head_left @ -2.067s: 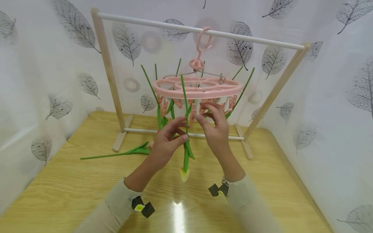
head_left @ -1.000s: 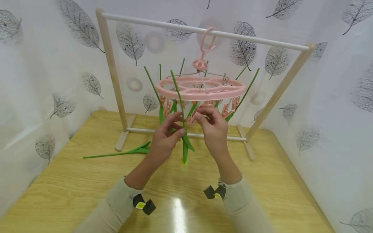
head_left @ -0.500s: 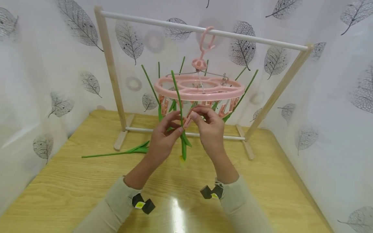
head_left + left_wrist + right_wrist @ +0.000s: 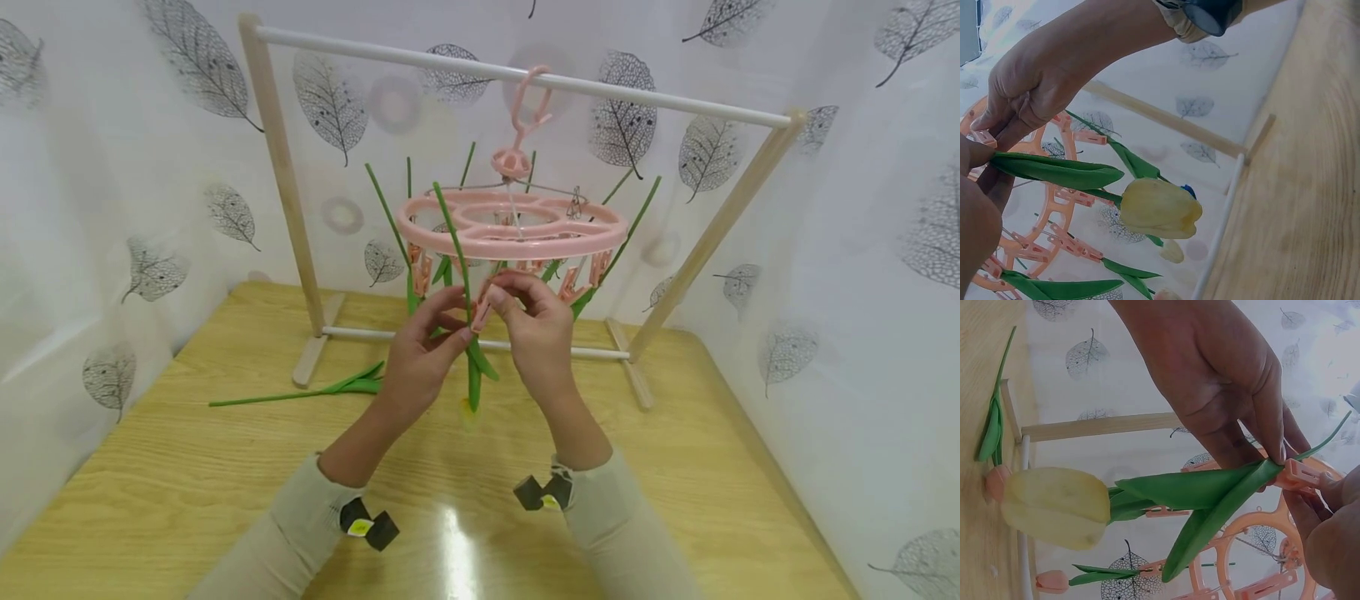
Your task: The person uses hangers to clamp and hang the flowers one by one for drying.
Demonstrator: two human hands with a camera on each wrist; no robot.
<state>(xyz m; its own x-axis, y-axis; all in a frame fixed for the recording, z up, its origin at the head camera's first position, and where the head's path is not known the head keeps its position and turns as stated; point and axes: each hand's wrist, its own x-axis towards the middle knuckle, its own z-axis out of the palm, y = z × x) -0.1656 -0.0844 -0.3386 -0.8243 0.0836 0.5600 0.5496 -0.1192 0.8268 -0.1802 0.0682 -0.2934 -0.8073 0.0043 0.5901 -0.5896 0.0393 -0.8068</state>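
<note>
My left hand (image 4: 420, 358) pinches the green stem of an artificial yellow tulip (image 4: 474, 383), which hangs bloom downward. The pale yellow bloom shows large in the left wrist view (image 4: 1159, 209) and right wrist view. Between thumb and fingers my right hand (image 4: 536, 333) squeezes a pink clothespin (image 4: 1297, 475); the stem lies right at the clip's mouth. This clip belongs to a round pink clip hanger (image 4: 510, 246), just above both hands. Several other tulips hang head down from its clips, their stems poking up around the ring.
The hanger hooks over the white top rod (image 4: 375, 58) of a wooden-legged stand. Another tulip (image 4: 277, 400) lies on the wooden table (image 4: 187, 475), left of my left hand. Behind and at the sides hangs a white leaf-print curtain (image 4: 825, 250).
My right hand has taken hold of a clothespin and brought it left and down to the stem. The tulip in my left hand has risen slightly, its stem top tipping left.
</note>
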